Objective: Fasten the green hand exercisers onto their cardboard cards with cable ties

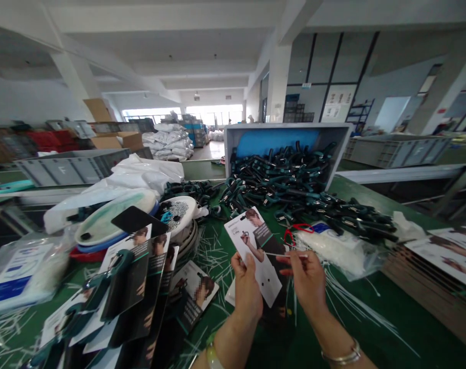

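Observation:
Upright before me is a printed packaging card [269,287] with small holes in its lower part, pinched along its lower left edge by the closed fingers of my left hand [246,289]. A thin white cable tie [279,254] runs sideways between my closed right hand [309,281] and the card's right edge; whether its tip goes through the card cannot be made out. More loose cable ties [352,305] lie on the green table right of my right hand. To the left of my left hand lies another printed card [196,294].
Dark green-handled pliers [279,174] spill from a tipped grey crate [346,146]. At left, pliers on cards [118,269] are piled beside a white bowl of small metal parts [179,211]. A bag of ties [329,246] and stacked cards [448,251] are at right.

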`<state>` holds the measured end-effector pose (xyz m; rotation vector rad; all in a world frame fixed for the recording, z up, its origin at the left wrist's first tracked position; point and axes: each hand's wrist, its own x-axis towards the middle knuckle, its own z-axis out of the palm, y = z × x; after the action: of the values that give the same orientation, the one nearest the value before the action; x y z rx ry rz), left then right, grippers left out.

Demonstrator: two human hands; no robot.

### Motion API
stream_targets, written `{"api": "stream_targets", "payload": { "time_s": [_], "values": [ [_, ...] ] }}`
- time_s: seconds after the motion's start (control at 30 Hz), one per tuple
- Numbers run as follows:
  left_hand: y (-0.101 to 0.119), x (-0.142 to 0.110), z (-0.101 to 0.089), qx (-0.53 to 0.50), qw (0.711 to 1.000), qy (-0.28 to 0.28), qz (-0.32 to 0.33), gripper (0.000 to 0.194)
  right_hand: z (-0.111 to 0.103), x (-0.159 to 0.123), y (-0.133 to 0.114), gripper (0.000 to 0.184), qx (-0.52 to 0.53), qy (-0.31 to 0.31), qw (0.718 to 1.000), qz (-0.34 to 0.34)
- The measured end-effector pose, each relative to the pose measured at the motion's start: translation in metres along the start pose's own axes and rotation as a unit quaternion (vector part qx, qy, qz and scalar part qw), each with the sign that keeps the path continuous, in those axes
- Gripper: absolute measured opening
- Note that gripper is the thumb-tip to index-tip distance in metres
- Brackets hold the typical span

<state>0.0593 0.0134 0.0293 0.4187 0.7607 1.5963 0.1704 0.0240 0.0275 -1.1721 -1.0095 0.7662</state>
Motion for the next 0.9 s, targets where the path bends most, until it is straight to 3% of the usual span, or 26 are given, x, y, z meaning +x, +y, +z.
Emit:
{"api": "stream_targets", "payload": {
  "time_s": [0.23, 0.37, 0.43, 0.5, 0.63, 0.73, 0.9],
  "values": [
    [0.003, -0.008, 0.006, -0.029, 0.997, -0.039, -0.062, 0.044, 0.01, -0.009, 0.012, 0.024, -0.028, -0.049, 0.998, 0.005],
    [0.003, -0.007, 0.004, -0.023, 0.996, -0.042, -0.079, 0.046, 0.006, -0.009, 0.017, 0.022, -0.058, -0.08, 0.994, -0.035],
    [0.001, -0.005, 0.001, -0.023, 0.995, -0.045, -0.084, 0.046, 0.001, -0.008, 0.018, 0.02, -0.103, -0.104, 0.985, -0.092],
    [0.0, -0.002, -0.003, -0.027, 0.994, -0.051, -0.089, 0.046, -0.005, -0.005, 0.017, 0.017, -0.174, -0.134, 0.956, -0.193],
    [0.0, 0.0, -0.008, -0.033, 0.993, -0.069, -0.087, 0.043, -0.014, 0.0, 0.011, 0.016, -0.295, -0.165, 0.86, -0.381],
    [0.003, -0.002, -0.007, -0.021, 0.992, -0.08, -0.093, 0.041, -0.018, 0.004, 0.006, 0.018, -0.347, -0.155, 0.824, -0.42],
    [0.008, -0.003, -0.005, -0.028, 0.988, -0.109, -0.104, 0.049, -0.026, 0.007, 0.001, 0.023, -0.387, -0.153, 0.79, -0.451]
  ]
}}
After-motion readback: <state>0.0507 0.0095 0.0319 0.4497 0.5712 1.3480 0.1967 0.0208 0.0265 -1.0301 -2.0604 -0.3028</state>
